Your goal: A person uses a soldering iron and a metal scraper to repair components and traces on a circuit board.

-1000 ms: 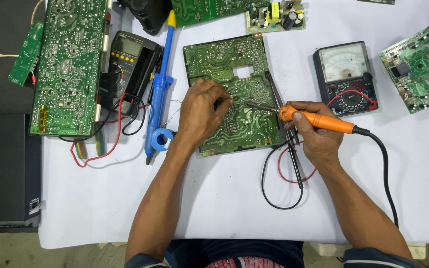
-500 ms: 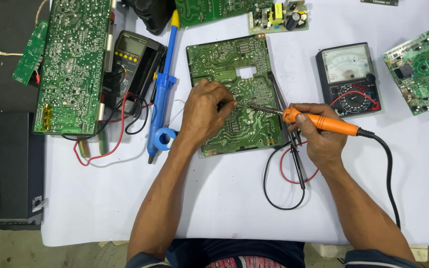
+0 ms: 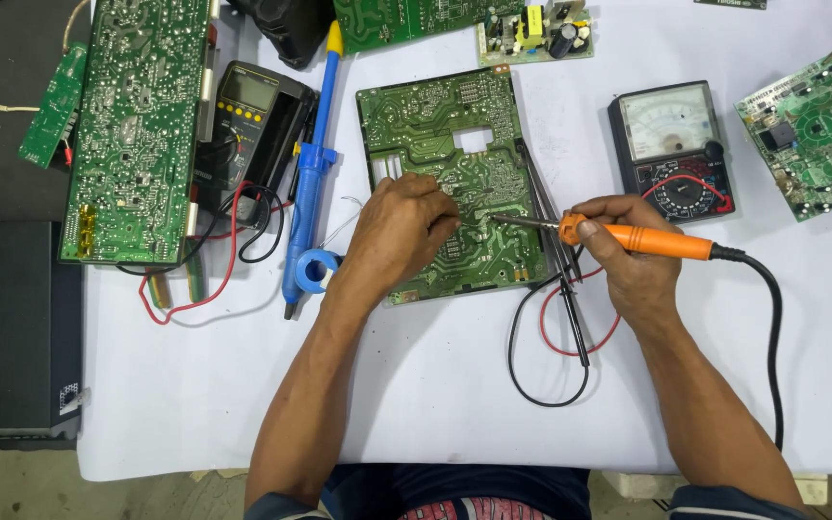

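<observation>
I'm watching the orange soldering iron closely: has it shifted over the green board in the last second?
No. The soldering iron in the right hand keeps its tip at the same spot on the circuit board; only the camera view drifted slightly.

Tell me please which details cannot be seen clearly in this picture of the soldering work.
Head view only:
- The spot where the soldering iron tip meets the green circuit board: too small to tell whether they touch.
- What the left hand pinches: hidden under its fingers.
- The right hand covers part of the iron's grip.
- The analog meter needle: too small.
- The board at the right edge: cut off.
</observation>
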